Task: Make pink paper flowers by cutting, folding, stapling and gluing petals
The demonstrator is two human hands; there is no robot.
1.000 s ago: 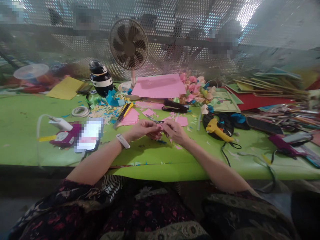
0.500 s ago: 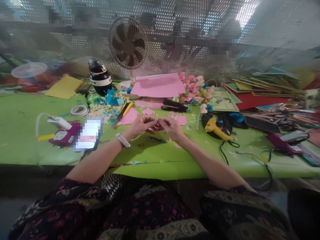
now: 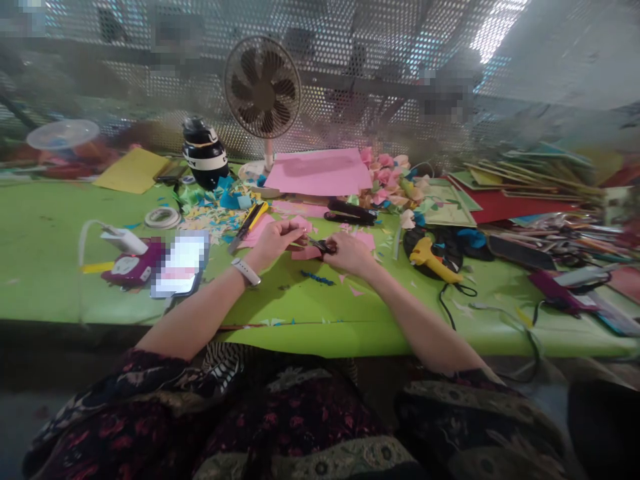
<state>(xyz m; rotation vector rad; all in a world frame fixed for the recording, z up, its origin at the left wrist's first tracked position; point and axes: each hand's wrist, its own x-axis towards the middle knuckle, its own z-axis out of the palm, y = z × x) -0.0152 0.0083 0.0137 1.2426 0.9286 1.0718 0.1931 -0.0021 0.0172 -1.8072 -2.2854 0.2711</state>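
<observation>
- Directions are taken from the hands, 12 o'clock lying away from the person.
- Right hand (image 3: 350, 253): fingers closed on the handles of small scissors (image 3: 327, 246), blades directed towards the left hand.
- Left hand (image 3: 274, 244): thumb and fingertips drawn together near the blade tips; cannot tell what, if anything, is pinched. White band (image 3: 245, 272) on wrist.
- Pink paper piece (image 3: 306, 254): between the hands, beneath the blades; cannot tell whether held or lying.
- Dark blue knobbly strip (image 3: 317, 277): on the green table covering (image 3: 280, 307), near, 6 o'clock.
- Yellow-and-black utility knife (image 3: 258, 217): 10 o'clock, beside pink paper.
- Black stapler (image 3: 351, 213): between 1 and 2 o'clock.
- Yellow glue gun (image 3: 434, 260): 3 o'clock.
- Smartphone (image 3: 179, 265): 9 o'clock, screen obscured; purple socket block (image 3: 134, 265) just beyond.
- Large pink sheet (image 3: 319, 172): 12 o'clock; paper flowers (image 3: 386, 177) beside it.
- Desk fan (image 3: 263, 88): 11 o'clock, upright.
</observation>
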